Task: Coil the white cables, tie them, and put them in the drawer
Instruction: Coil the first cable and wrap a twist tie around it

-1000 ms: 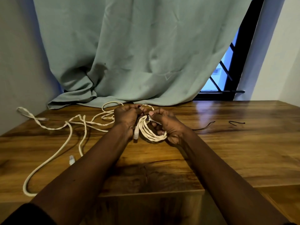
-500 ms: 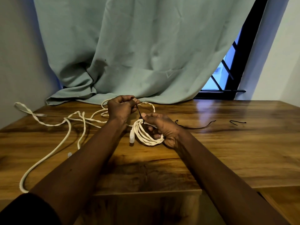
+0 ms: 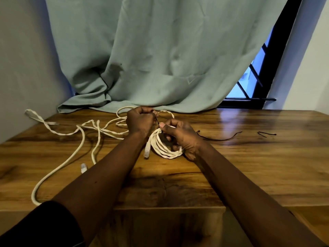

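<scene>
Left grip: your left hand [image 3: 140,122] is fisted on the black tie [image 3: 158,122] tail above the coil.
Right grip: your right hand [image 3: 179,134] pinches the coiled white cable [image 3: 163,148] at the tie.
Coil: on the surface [image 3: 249,166], centre.
Loose cable: the uncoiled white cable [image 3: 71,157] sprawls left.
Spare ties [image 3: 219,139]: lying right of your hands.

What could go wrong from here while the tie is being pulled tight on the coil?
The black tie is a thin strand pinched by the left hand; it could slip before it cinches. The coiled cable is held only by the right hand, so loops may spring loose. The loose cables lie close beside it and might snag.
</scene>
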